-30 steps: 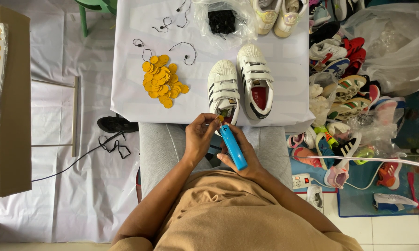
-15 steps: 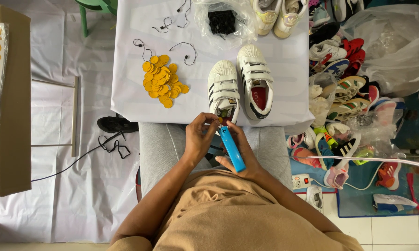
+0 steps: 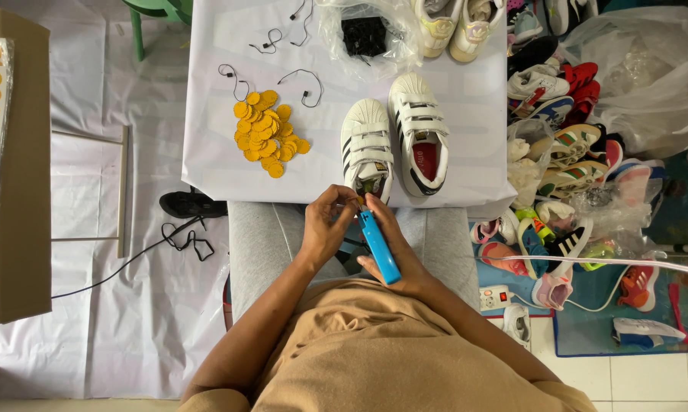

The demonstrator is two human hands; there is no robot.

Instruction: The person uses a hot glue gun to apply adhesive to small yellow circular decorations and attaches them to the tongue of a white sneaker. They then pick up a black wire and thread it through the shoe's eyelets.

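Holding a slim blue plastic lighter (image 3: 379, 247) at centre frame, the right hand (image 3: 393, 248) kept its grip closed around it; the left hand (image 3: 327, 226) pinched something tiny at its tip, below white striped strap sneakers (image 3: 393, 141) on the white-covered desk (image 3: 222, 145).

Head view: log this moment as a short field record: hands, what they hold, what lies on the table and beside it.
right hand: right hand holds a blue lighter
left hand: left hand pinches something small at the lighter's top, too small to tell
table: white table, pair of white striped shoes, heap of yellow round tags, black loop strings, clear bag
right of table: pile of mixed shoes
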